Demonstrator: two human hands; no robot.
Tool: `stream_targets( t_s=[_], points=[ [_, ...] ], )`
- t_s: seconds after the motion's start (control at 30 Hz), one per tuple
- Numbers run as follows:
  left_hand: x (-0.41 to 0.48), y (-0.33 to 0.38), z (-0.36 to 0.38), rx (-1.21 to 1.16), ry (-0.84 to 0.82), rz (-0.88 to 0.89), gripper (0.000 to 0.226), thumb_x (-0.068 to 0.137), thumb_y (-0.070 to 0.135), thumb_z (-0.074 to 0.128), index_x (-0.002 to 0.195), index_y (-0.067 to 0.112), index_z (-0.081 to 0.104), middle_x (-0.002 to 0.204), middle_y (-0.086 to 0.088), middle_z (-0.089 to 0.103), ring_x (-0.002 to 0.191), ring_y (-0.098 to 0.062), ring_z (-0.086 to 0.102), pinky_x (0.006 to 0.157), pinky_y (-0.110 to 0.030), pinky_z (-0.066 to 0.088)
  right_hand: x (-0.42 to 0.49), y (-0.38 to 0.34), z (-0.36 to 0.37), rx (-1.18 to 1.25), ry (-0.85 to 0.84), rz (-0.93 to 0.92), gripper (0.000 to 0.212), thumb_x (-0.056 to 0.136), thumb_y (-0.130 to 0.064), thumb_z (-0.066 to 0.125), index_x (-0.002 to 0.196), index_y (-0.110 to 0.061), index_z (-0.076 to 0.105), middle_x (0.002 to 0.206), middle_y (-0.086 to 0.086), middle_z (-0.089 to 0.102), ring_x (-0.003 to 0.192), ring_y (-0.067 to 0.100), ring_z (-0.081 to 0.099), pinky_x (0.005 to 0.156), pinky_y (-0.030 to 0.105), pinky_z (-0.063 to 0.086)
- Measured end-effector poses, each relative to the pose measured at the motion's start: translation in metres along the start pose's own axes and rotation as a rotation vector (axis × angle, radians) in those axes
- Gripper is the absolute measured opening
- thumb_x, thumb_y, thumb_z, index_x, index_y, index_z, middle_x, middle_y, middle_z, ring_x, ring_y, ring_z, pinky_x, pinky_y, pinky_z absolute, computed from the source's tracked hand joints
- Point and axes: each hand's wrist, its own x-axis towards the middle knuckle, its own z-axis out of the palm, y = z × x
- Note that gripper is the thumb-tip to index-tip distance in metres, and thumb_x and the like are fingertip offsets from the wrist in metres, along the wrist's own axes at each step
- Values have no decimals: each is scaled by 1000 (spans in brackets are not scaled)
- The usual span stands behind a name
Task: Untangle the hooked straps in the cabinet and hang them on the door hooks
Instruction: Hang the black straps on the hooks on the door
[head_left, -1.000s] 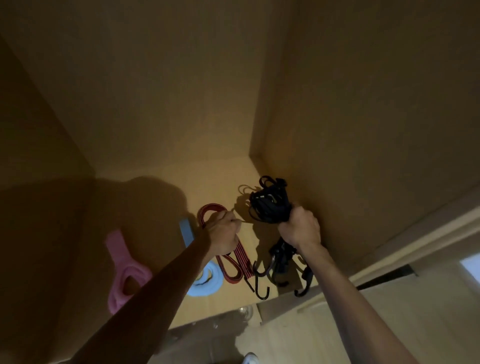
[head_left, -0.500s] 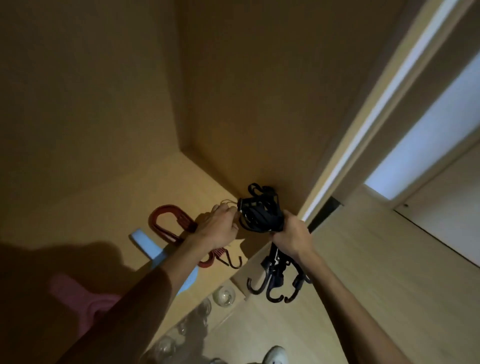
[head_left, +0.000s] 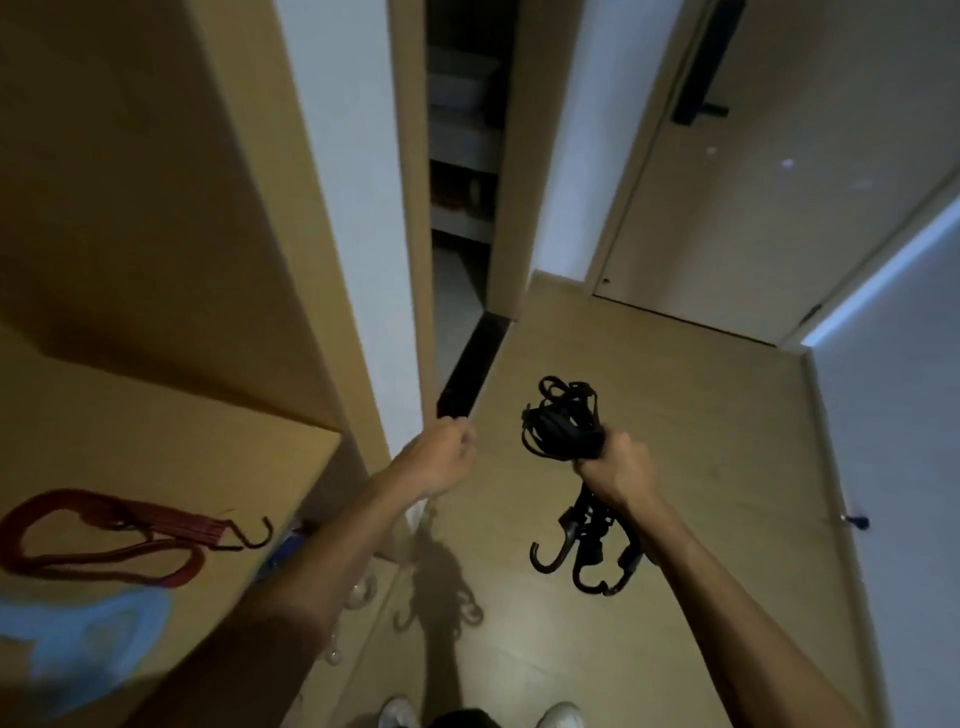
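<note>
Beyond the wooden cabinet shelf's (head_left: 208, 457) front edge, pale wood floor (head_left: 701, 415) opens toward 3 o'clock. On the shelf, at 8 o'clock, lies a looped red elastic strap with a metal hook (head_left: 104, 535). The right grip (head_left: 615, 470) clenches the tangled black hooked straps (head_left: 563, 428) over the floor — curved hooks dangling below. The left grip (head_left: 441, 457) is curled, with nothing seen in it.

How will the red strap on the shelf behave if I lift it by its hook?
Probably floppy: the red strap lies in loose curving loops on the shelf, so it should dangle. Its strands look bunched at the hook, so they'll likely come up together. The open hook may snag.
</note>
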Motion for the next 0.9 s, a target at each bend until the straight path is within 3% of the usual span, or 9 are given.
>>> stream_targets(
  t_s=[0.23, 0.37, 0.47, 0.6, 0.77, 0.9],
  points=[
    [51, 94, 78, 130, -190, 4, 37, 97, 26, 42, 131, 10, 43, 138, -10, 40, 126, -27, 41, 103, -36, 37, 4, 138, -69, 63, 105, 264, 34, 78, -8, 59, 112, -8, 58, 81, 10, 61, 82, 32, 64, 61, 29, 47],
    [72, 138, 109, 124, -220, 6, 42, 97, 28, 43, 135, 12, 41, 143, -10, 36, 133, -27, 35, 109, -37, 34, 3, 206, -102, 91, 153, 367, 29, 78, -8, 59, 107, -5, 60, 83, 13, 64, 85, 34, 64, 70, 36, 54],
    [91, 165, 125, 118, -237, -8, 42, 95, 31, 46, 134, 14, 42, 143, -9, 36, 132, -27, 37, 107, -36, 35, 9, 246, -124, 122, 172, 430, 29, 78, -8, 58, 107, -8, 59, 83, 14, 66, 79, 32, 64, 68, 38, 56],
    [117, 183, 131, 99, -259, -41, 43, 94, 34, 48, 133, 16, 43, 143, -8, 37, 128, -27, 43, 104, -33, 36, 29, 279, -143, 145, 198, 455, 29, 77, -7, 59, 106, -9, 58, 79, 13, 64, 74, 31, 63, 64, 37, 55],
    [171, 199, 130, 142, -220, -12, 44, 95, 31, 46, 135, 15, 38, 142, -8, 35, 133, -25, 34, 108, -34, 31, 86, 299, -164, 175, 198, 453, 27, 78, -6, 60, 105, -6, 58, 72, 9, 59, 68, 27, 58, 52, 26, 41],
    [237, 211, 125, 136, -213, 6, 46, 94, 34, 46, 135, 14, 38, 141, -8, 36, 133, -25, 32, 109, -36, 31, 147, 306, -181, 182, 195, 454, 28, 78, -8, 61, 106, -8, 57, 70, 8, 61, 65, 26, 60, 56, 34, 49]
  ],
)
